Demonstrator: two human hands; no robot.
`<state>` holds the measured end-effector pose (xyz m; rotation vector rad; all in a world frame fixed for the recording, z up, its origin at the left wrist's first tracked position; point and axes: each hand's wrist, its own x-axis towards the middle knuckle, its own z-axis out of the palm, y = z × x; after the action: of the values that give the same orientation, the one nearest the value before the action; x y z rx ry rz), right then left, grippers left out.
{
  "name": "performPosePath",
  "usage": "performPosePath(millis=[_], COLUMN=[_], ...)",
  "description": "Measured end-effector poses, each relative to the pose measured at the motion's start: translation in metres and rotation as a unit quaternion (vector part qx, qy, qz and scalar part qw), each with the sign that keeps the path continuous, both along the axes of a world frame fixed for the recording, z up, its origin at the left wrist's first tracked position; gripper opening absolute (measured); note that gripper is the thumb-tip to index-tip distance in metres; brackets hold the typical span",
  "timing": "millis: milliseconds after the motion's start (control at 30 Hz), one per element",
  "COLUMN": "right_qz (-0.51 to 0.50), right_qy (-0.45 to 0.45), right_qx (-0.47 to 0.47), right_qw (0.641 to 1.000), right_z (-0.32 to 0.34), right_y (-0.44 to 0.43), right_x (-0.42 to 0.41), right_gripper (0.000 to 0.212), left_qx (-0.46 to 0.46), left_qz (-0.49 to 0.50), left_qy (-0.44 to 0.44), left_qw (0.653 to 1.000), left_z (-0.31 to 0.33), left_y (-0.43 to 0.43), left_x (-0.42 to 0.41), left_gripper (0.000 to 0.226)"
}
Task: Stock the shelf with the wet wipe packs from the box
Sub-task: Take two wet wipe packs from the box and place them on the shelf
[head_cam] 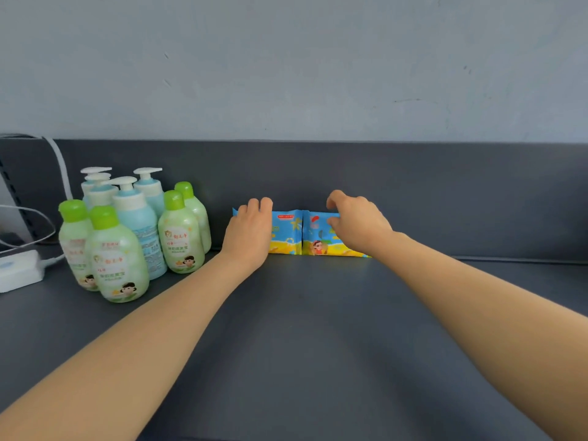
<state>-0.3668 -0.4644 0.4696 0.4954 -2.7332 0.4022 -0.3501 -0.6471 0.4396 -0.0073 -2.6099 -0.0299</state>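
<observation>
Blue-and-yellow wet wipe packs stand side by side on their long edges on the dark grey shelf (318, 329). Their printed faces point toward the person, their long axes run left to right, and their backs lie against the shelf's rear panel. The left hand (249, 232) grips the left pack (286, 232), fingers curled over its top edge. The right hand (359, 222) pinches the right pack (318, 241) at its top edge, thumb on the printed face. The packs' inner ends touch between the hands. Green-capped bottles (127, 243) stand just left of the left hand.
</observation>
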Motion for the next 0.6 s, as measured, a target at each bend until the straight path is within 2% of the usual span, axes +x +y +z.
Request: performPosePath(millis=[167, 300, 433, 600], right_qz=[0.006, 0.019, 0.005, -0.05], right_qy=[0.022, 0.059, 0.093, 0.082], right_qx=[0.02, 0.093, 0.14, 0.126], right_qw=[1.0, 0.994, 0.986, 0.987], right_z=[0.0, 0.002, 0.007, -0.009], right_y=[0.015, 0.038, 0.085, 0.182], right_x=[0.02, 0.045, 0.082, 0.16], right_gripper=[0.029, 0.03, 0.03, 0.03], left_qx=[0.006, 0.01, 0.009, 0.018], left_qz=[-0.017, -0.048, -0.107, -0.226], left_qy=[-0.014, -0.032, -0.018, -0.03], left_qw=[1.0, 0.998, 0.994, 0.974], left_z=[0.012, 0.027, 0.044, 0.045], left_y=[0.021, 0.052, 0.099, 0.196], left_x=[0.024, 0.056, 0.095, 0.151], left_gripper=[0.025, 0.025, 0.022, 0.023])
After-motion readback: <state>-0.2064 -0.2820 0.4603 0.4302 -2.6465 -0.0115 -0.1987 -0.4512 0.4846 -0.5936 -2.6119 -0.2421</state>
